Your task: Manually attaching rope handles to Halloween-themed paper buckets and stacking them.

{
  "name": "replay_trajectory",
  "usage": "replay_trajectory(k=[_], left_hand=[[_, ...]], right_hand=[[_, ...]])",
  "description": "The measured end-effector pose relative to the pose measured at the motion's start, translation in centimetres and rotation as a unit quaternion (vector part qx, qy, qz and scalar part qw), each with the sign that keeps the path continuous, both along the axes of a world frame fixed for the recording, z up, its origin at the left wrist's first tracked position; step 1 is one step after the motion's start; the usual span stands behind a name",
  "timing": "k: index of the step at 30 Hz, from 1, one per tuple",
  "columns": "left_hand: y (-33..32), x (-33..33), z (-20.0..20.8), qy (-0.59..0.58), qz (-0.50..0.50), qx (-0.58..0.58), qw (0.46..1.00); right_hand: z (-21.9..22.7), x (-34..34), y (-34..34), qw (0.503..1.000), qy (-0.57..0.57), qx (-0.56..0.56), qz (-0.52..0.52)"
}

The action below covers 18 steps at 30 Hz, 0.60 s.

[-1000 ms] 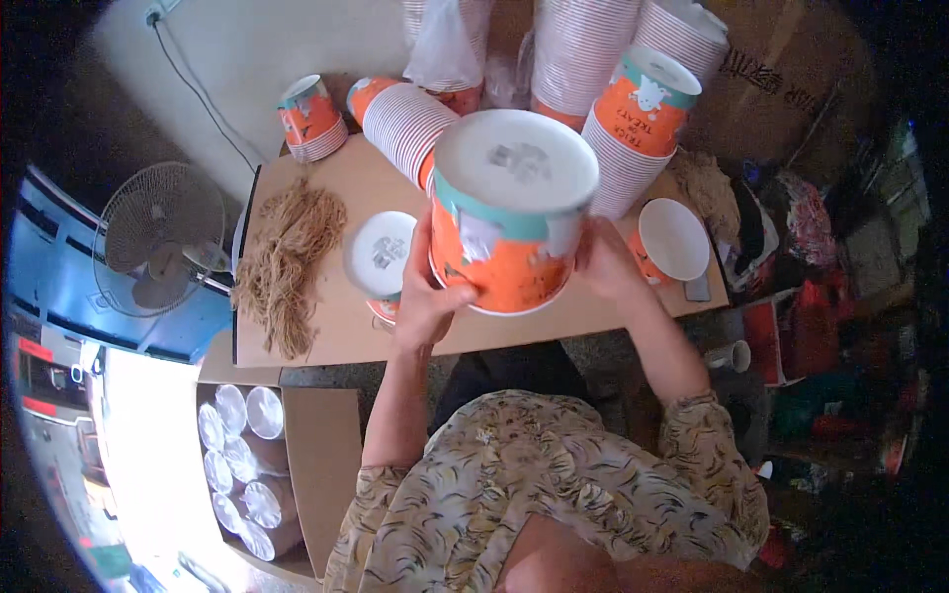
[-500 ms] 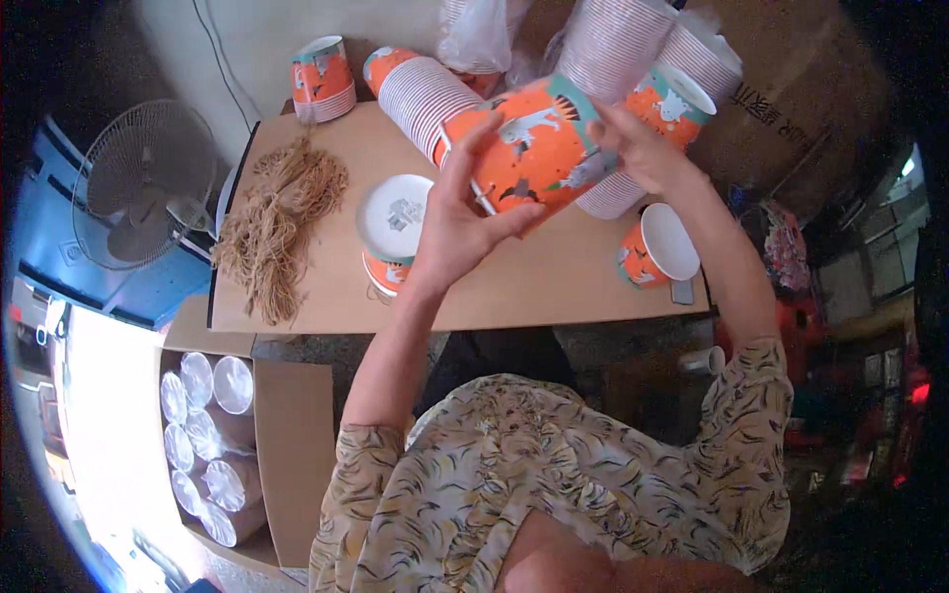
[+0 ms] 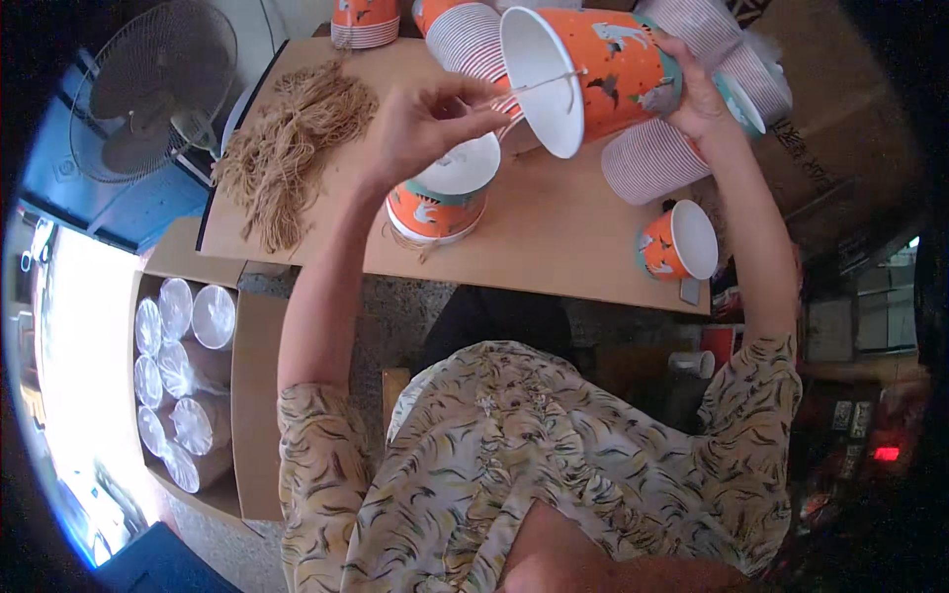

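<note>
Raised over the table is an orange paper bucket (image 3: 623, 74) with animal figures and a white inside, lying on its side with its mouth to the left. My right hand (image 3: 700, 97) is closed round its green-banded base end. A cord (image 3: 539, 87) runs across the mouth through the rim, and my left hand (image 3: 435, 128) pinches it between thumb and fingers. Below my left hand, another orange bucket (image 3: 437, 212) stands upside down on the table, its white base up, with some twine at its lower edge.
A heap of tan twine (image 3: 297, 138) lies on the cardboard-topped table (image 3: 534, 247), at left. Stacked buckets (image 3: 657, 163) fill the back. A small paper cup (image 3: 694, 239) lies near the right edge. A fan (image 3: 148, 84) and a carton (image 3: 255, 395) of wrapped cups stand at left.
The bucket has turned so its mouth shows and moved up and right. My left hand has let go of its side and now pinches the cord; my right hand has shifted round the base.
</note>
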<state>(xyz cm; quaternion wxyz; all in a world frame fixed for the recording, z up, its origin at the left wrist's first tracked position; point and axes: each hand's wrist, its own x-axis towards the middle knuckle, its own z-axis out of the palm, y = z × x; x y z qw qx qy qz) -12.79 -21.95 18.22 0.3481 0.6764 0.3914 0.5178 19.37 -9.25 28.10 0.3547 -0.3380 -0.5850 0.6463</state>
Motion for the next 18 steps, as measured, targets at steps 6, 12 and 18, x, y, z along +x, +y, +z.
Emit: replay_trajectory(k=[6,12,18], left_hand=[[0.6,-4.1,-0.1,0.060,-0.020,0.047,0.997],[0.1,-5.5,0.8,0.152,0.052,0.029,0.987],[0.1,-6.7,0.9,0.153,0.064,0.074,0.983]], right_hand=[[0.2,0.2,1.9,0.998,-0.009,-0.038,0.039],[0.3,-0.8,1.9,0.996,0.000,-0.038,0.079],[-0.5,-1.0,2.0,0.998,-0.026,-0.012,0.064]])
